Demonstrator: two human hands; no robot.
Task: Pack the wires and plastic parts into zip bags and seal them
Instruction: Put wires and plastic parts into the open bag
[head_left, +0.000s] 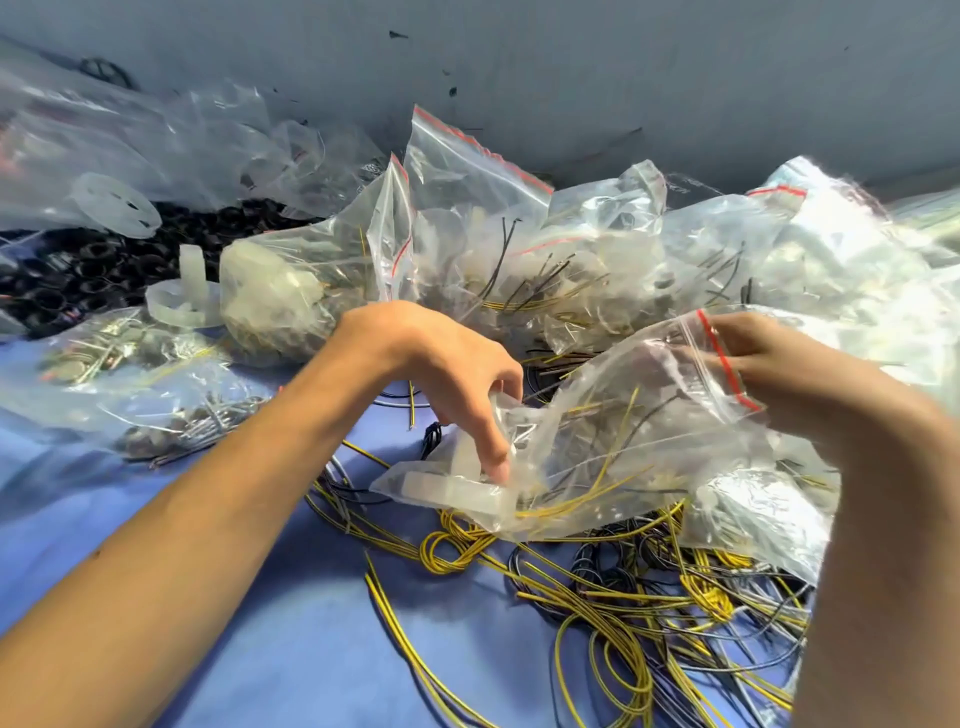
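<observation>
A grey-blue wall (571, 62), marked with a few dark specks, closes the scene at 12 o'clock. Below it runs a blue worktop (260, 597), bare only toward 7 and 8 o'clock.

In the head view, a heap of filled bags (493, 244) with red zip strips stands from the centre round to 2 o'clock, wires and pale parts showing through the film. I judge these to be the finished share, though I cannot tell whether every one is sealed. More bags (130, 395) holding small metal-looking pieces lie at 9 o'clock.

The zip bag (623, 431) in work sits just right of centre, already holding yellow wires and a translucent plastic part (457, 488). The left hand (452, 374) grips its lower end with fingers curled down into the film. The right hand (779, 364), at 3 o'clock and seen partly through the plastic, holds the mouth by the red strip (724, 364). The mouth looks unsealed, so pressing it closed seems to be the step in hand.

Much is left. A tangle of loose wires (623, 597), yellow and dark, spreads from under the bag toward 5 o'clock. Unbagged plastic pieces (182, 296) stand at 10 o'clock, beside a pile of black rings (78, 270).
</observation>
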